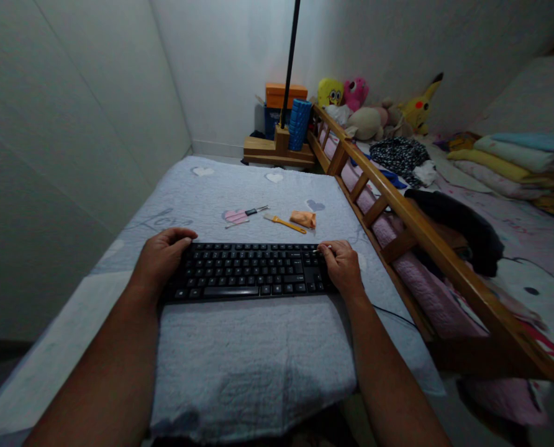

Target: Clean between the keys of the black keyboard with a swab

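A black keyboard point(249, 271) lies flat on the cloth-covered table in front of me. My left hand point(163, 254) is closed around its left end, thumb along the top corner. At the right end, my right hand point(342, 264) pinches a thin white stick point(322, 249), which looks like a cotton swab, over the upper right keys. That hand hides part of the number pad. Beyond the keyboard lie a yellow-handled brush point(289, 224), a folded orange cloth point(304, 218), a slim tool with a dark handle point(257, 211) and another thin stick point(236, 224).
A pale cloth with hearts point(253, 347) covers the table. Along the right runs a wooden bed rail point(389, 192), with bedding and plush toys point(367, 121) behind it. A black cable point(393, 313) trails right. A blue foam roller point(299, 124) and black pole point(290, 62) stand behind.
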{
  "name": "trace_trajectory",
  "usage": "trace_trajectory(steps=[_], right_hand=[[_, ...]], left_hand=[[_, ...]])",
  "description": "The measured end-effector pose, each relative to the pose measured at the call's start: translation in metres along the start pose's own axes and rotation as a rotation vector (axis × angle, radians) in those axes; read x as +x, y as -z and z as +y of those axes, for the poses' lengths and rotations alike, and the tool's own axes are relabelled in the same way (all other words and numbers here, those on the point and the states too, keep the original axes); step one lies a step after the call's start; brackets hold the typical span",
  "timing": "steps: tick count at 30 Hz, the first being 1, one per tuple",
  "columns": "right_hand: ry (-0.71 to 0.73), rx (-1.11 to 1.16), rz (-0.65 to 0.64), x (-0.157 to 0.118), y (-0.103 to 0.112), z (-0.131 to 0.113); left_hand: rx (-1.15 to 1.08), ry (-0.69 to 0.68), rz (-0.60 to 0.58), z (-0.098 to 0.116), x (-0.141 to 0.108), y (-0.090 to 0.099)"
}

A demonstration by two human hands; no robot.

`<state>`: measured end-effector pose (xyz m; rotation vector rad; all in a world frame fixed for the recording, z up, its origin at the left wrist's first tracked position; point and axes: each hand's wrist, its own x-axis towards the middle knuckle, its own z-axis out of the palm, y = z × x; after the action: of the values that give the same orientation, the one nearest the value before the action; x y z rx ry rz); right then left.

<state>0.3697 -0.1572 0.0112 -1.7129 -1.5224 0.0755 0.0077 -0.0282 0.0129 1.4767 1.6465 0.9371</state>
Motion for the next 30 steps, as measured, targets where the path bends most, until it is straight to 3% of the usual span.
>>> trace_trajectory(steps=[30], right_hand=[[-0.015, -0.008, 0.025, -0.0014, 0.0022, 0.0025]], left_hand=[[0.021, -0.012, -0.003, 0.0014, -0.0007, 0.0004]])
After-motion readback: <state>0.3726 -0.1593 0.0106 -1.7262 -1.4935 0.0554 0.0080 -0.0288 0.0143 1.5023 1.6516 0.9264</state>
